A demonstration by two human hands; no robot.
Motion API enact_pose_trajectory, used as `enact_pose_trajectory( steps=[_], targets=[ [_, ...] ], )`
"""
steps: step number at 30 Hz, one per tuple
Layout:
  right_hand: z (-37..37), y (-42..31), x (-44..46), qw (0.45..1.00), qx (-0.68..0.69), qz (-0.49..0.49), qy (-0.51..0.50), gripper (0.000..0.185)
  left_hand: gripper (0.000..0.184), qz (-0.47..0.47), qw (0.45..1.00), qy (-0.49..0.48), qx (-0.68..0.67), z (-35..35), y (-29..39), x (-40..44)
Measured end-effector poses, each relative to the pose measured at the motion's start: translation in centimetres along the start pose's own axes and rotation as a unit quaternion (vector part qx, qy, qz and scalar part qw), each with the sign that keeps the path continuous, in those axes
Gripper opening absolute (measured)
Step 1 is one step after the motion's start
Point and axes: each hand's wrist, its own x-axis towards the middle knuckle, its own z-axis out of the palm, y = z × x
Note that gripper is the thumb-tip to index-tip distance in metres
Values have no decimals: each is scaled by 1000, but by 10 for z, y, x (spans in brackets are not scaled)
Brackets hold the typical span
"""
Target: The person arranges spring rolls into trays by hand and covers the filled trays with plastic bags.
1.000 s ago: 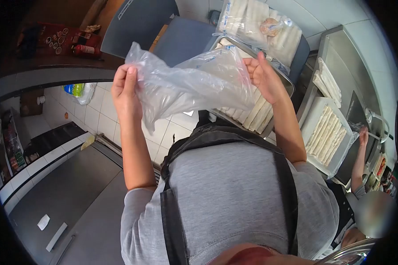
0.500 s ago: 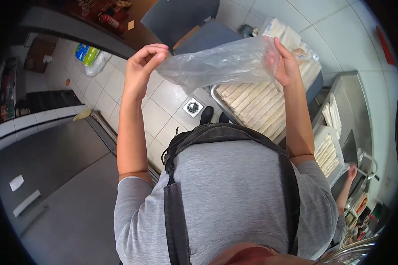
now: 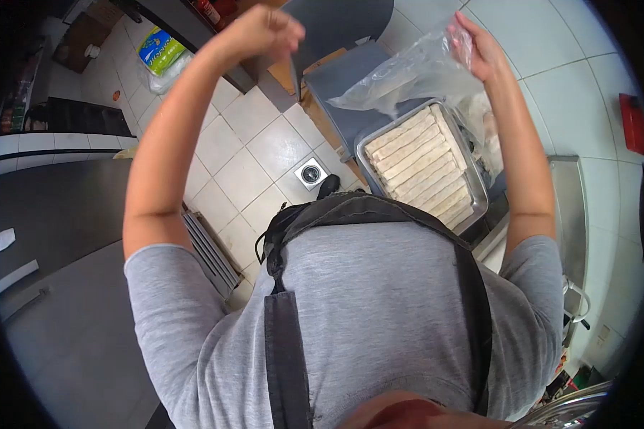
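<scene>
My right hand (image 3: 481, 51) is raised at the upper right, its fingers closed on one end of a clear plastic bag (image 3: 415, 75). The bag's loose end trails to the left, above the chair and the far edge of a metal tray (image 3: 484, 191). In that tray lie several pale dough rolls (image 3: 418, 161), side by side in a row. My left hand (image 3: 270, 32) is up at the top, apart from the bag. Its fingers are loosely bent and separated, with nothing visible in them.
The tray rests on a dark grey chair (image 3: 340, 75). More plastic wrapping (image 3: 479, 118) lies beyond the tray. A floor drain (image 3: 311, 174) is set in the tiles. On the left stands a large dark metal cabinet (image 3: 64, 207); a steel counter (image 3: 569, 207) runs along the right.
My left hand has let go of the bag and moved up. The bag now hangs from my right hand alone, which has risen. My view has shifted, showing more of the tray.
</scene>
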Motion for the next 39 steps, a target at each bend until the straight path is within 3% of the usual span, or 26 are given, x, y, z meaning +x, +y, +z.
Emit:
enact_pose_trajectory(
  steps=[1,3,4,6,8,9,11,12,15,18,20,22,24,27,30,33,35,37,39],
  targets=[
    [19,-9,-2,997,-49,-43,-29,21,27,85,993,77,40,-5,13,11],
    [75,-16,-11,977,-144,-130,-85,22,24,145,968,169,111,-1,70,27],
    [91,-24,-20,962,-218,-125,-109,24,40,190,951,215,112,27,127,8],
    [115,-42,-36,914,-359,-113,-151,29,66,244,948,159,127,37,175,-9],
    [137,-55,-68,895,-396,-157,-131,34,60,279,942,70,171,23,162,29],
    [141,-58,-77,885,-413,-177,-121,37,52,234,956,60,169,18,168,27],
    [126,-62,-80,801,-512,-289,-109,36,38,140,976,37,161,4,182,12],
    [117,-65,-81,751,-556,-342,-101,36,18,152,977,67,134,1,180,9],
    [98,-90,-83,582,-771,-255,44,29,15,215,970,66,94,-12,161,18],
    [88,-79,-75,589,-710,-386,21,19,12,219,973,42,52,-15,164,14],
    [95,-72,-69,552,-737,-391,-15,23,12,233,969,44,66,-14,166,14],
    [100,-58,-65,549,-728,-408,-40,24,11,243,964,58,89,-15,167,13],
    [101,-37,-65,582,-684,-437,-55,26,10,212,974,58,60,-16,164,12],
    [102,-43,-64,652,-716,-248,-31,32,10,187,979,70,46,-19,161,-1],
    [100,-40,-58,662,-683,-307,-25,35,11,185,978,75,56,-23,149,-5],
    [121,-20,-70,539,-632,-538,-144,34,11,202,974,73,71,-24,142,-4],
    [114,-5,-70,500,-710,-486,-98,31,10,188,975,82,83,-22,141,-8],
    [108,-4,-68,521,-742,-417,-62,28,9,145,979,107,99,-21,146,-16],
    [96,-24,-65,599,-728,-332,-38,29,7,131,982,92,99,-25,135,-18]
  ],
)
